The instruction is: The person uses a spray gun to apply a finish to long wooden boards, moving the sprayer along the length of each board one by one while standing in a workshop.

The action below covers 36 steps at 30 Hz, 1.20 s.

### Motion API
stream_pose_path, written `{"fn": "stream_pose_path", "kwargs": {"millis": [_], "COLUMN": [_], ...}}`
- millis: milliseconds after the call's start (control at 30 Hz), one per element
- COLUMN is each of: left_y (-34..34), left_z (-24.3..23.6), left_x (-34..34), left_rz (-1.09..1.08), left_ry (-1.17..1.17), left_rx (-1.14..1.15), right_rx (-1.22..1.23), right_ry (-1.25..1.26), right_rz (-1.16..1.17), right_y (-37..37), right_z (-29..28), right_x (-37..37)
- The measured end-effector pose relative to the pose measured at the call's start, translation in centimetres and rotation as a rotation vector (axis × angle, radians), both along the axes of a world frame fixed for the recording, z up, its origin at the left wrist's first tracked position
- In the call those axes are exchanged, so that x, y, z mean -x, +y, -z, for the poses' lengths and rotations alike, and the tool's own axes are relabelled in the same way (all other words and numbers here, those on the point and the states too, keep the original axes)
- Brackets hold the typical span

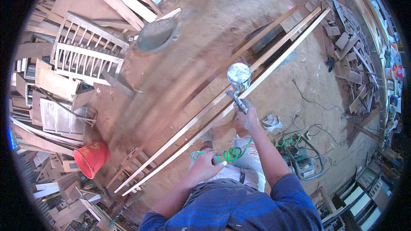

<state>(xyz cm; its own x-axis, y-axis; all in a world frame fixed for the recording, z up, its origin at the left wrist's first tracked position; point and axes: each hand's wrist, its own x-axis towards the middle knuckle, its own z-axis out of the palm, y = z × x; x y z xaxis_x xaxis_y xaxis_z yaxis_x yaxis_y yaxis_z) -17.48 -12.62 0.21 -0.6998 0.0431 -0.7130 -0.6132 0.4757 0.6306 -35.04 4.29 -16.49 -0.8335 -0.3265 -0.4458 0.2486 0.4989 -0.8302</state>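
Note:
My right hand is closed around the handle of a spray gun, raised over long wooden strips. The gun's round cup is metallic and smeared with white. Closer to my body, my left hand has its fingers curled around a green coiled air hose. Loops of the hose show on both sides of that hand. A pale wooden strip and a second strip run diagonally from lower left to upper right, with a browner strip beyond them. Their far ends pass over a dark box-like support.
A red bucket lies tilted at left, near stacked boards and slatted frames. A dark basin rests on the dirt floor. An air compressor with cables stands at right. Wood offcuts are heaped along the right side.

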Motion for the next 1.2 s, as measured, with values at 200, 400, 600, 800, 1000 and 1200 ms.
{"fn": "stream_pose_path", "kwargs": {"millis": [200,400,600,800,1000,1200], "left_y": [4.9,7.9,9.8,11.2,12.2,12.2], "left_z": [-0.3,-0.6,0.2,-0.3,-0.4,0.5], "left_x": [5.9,10.2,12.5,15.2,16.8,17.3], "left_rz": [-0.058,-0.073,-0.119,-0.086,-0.11,-0.091], "left_ry": [-0.043,0.003,-0.042,-0.111,-0.103,-0.042], "left_rx": [0.025,0.025,-0.008,0.005,0.008,-0.026], "right_rx": [0.047,0.054,0.016,0.047,-0.004,-0.118], "right_ry": [0.042,0.169,0.353,0.403,0.397,0.561], "right_rz": [0.146,0.324,0.39,0.496,0.545,0.6], "right_y": [4.4,9.6,10.6,13.7,17.4,17.6], "right_z": [-0.4,2.7,0.8,2.3,3.5,0.3], "right_x": [11.0,20.7,27.7,34.0,40.1,44.0]}}
